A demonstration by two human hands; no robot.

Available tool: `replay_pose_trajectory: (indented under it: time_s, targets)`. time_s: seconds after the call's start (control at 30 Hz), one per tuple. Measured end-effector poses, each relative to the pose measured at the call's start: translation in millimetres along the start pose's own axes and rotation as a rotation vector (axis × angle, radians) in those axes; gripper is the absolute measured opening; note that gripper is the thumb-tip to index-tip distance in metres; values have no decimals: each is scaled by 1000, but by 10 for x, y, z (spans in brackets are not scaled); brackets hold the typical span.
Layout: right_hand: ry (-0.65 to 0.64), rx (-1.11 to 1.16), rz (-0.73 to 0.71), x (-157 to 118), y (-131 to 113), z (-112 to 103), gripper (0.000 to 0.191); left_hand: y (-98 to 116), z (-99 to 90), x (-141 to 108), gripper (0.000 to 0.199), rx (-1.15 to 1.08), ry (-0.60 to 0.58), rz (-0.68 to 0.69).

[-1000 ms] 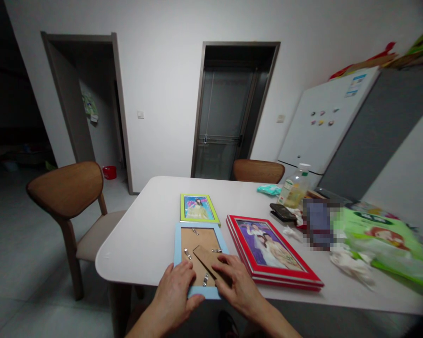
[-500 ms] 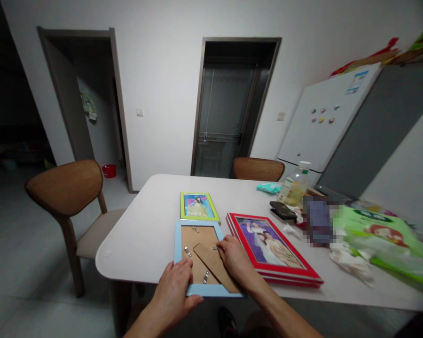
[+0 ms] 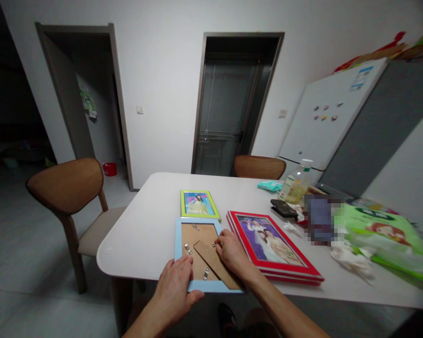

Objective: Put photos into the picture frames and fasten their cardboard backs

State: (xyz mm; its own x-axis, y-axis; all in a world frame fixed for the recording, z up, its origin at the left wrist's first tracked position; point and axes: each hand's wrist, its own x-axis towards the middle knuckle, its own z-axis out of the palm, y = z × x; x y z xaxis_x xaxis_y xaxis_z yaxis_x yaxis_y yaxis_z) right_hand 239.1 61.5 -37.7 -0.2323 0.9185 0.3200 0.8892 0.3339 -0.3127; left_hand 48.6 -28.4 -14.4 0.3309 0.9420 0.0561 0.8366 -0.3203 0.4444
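A light-blue picture frame [image 3: 178, 239] lies face down at the table's near edge, its brown backing board [image 3: 188, 234] and slanted stand leg [image 3: 211, 265] showing. My left hand [image 3: 176, 284] grips the frame's lower left corner, fingers over the border and thumb at the near edge. With fingers pinched together, my right hand [image 3: 234, 253] is at a small metal clip [image 3: 214, 245] on the right of the backing. Other metal clips [image 3: 206, 273] sit around the board. Just beyond is a lime-green framed photo [image 3: 197, 204]; to the right, red picture frames [image 3: 275, 246] are stacked.
Rightward on the white table [image 3: 137, 234] are a plastic bottle [image 3: 296, 183], a dark phone-like object [image 3: 284, 209], crumpled tissue [image 3: 352, 258] and a green plastic package [image 3: 384, 225]. Wooden chairs stand left [image 3: 66, 188] and behind [image 3: 259, 166]. A fridge [image 3: 331, 122] is back right.
The view has shifted slightly. My right hand's fingers have moved a little at the right-hand clip. My left hand and the blue frame stay in place.
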Motion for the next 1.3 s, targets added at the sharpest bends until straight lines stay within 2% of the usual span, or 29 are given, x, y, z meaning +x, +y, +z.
replay_pose_trajectory:
  time_s: [0.23,0.4,0.6,0.77,0.97,1.07,1.17,1.3]
  targets:
    - [-8,51,-7,-65,-12,-72,24,-15,31,-19,58,-7,29,9]
    - [61,76,-88,-223,-187,-140,27,-52,17,-30,57,-14,31,25]
    - [-125,168,-376,-520,-453,-235,23,-80,19,-21,55,-18,26,41]
    - [-165,143,-421,-569,-507,-319,21,-111,45,-24,37,-42,39,52]
    - [-205,144,-451,-599,-487,-353,21,-134,57,-25,38,-66,59,58]
    - [-198,165,-432,-544,-472,-289,21,-129,50,-20,34,-74,49,45]
    - [-142,191,-365,-368,-500,-155,24,-127,43,-18,33,-76,50,37]
    - [-113,134,-312,-62,-594,45,25,-142,45,-18,47,-84,61,50]
